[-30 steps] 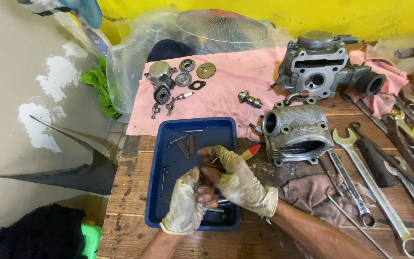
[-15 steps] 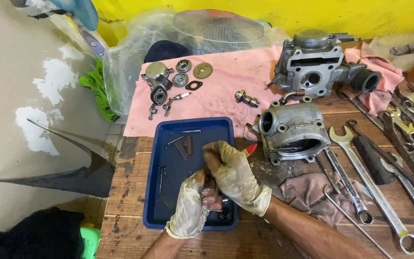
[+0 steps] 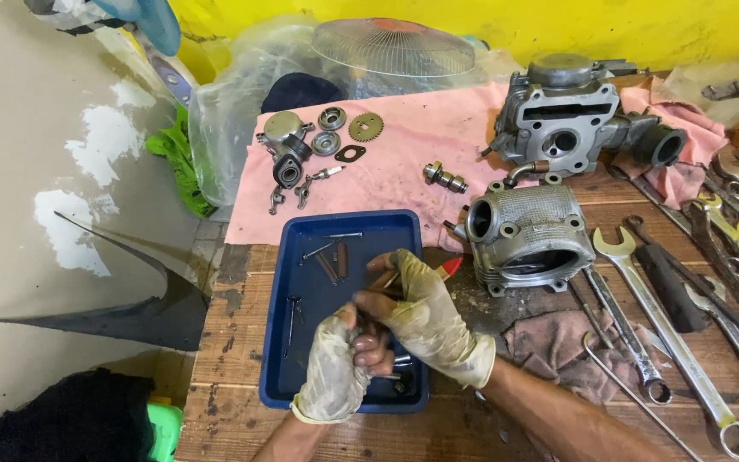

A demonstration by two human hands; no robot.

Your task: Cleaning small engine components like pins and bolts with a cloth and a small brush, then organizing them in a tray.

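Presently, left hand [image 3: 335,368] fist-closed around small metal part [image 3: 368,328], right hand [image 3: 425,316] fingers pinching same part, axis indiscernible, both over blue tray [image 3: 301,257], cylinder head [image 3: 528,235] far right.

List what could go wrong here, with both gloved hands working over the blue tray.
1. The left hand and right hand pinch a small part above the blue tray; worn, torn gloves may let it slip among the loose pins.
2. The engine cylinder sits close to the right hand; an elbow swing might knock it.
3. Spanners crowd the bench, easy to snag.
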